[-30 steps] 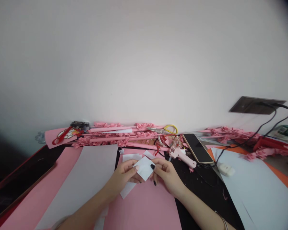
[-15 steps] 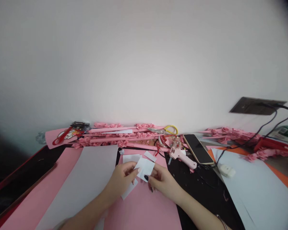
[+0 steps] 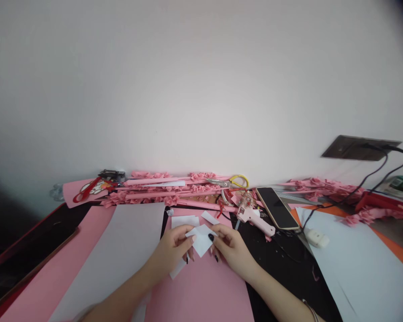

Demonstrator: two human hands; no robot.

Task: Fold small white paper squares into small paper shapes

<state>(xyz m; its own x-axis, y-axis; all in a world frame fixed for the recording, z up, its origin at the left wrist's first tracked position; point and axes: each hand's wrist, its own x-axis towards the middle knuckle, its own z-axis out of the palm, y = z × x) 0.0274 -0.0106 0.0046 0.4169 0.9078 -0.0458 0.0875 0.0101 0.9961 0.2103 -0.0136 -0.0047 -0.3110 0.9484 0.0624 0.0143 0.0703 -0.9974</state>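
A small white square of paper (image 3: 202, 243) is held up between both hands, one corner pointing down toward me. My left hand (image 3: 176, 248) pinches its left corner between thumb and fingers. On the opposite corner, my right hand (image 3: 229, 248) has its thumb on top and fingers underneath. Below them lies a large pink sheet (image 3: 201, 290). More white paper pieces rest on that sheet: one behind my left hand (image 3: 184, 221), a strip (image 3: 210, 218) farther back, and another strip (image 3: 178, 268) partly hidden under the left hand.
A pink glue gun (image 3: 255, 219) and a phone (image 3: 278, 208) lie to the right. Yellow-handled scissors (image 3: 238, 181) rest among pink paper flower stems (image 3: 161, 197) along the wall. Large white sheets (image 3: 121, 250) flank the pink one, and dark cables (image 3: 349, 197) run from the wall outlet (image 3: 359, 148).
The white square has turned so a corner points toward me. My right hand has shifted to its right corner, and the left still grips the left side.
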